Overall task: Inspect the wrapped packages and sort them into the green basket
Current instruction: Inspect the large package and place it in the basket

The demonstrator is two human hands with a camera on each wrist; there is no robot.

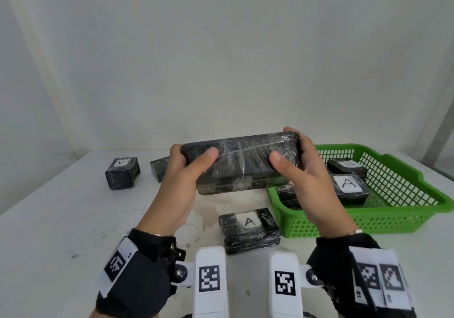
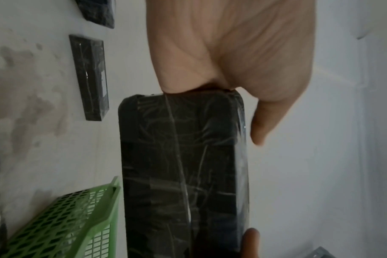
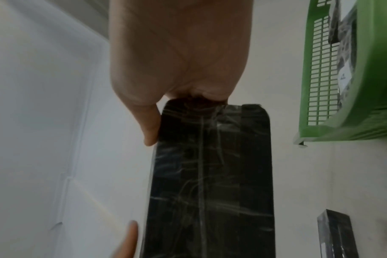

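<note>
A long black package [image 1: 242,163] wrapped in clear film is held up above the table by both hands. My left hand [image 1: 184,170] grips its left end and my right hand [image 1: 298,168] grips its right end, thumbs on the near face. No label shows on the side facing me. The wrist views show the same package [image 2: 183,174] [image 3: 212,174] end-on. The green basket [image 1: 398,214] stands at the right with wrapped packages in it, one labelled A [image 1: 348,185].
On the white table lie a flat package labelled A [image 1: 249,229] in front of me, a small cube package labelled A [image 1: 122,173] at the back left, and another dark package [image 1: 159,168] partly hidden behind my left hand. A wall stands behind.
</note>
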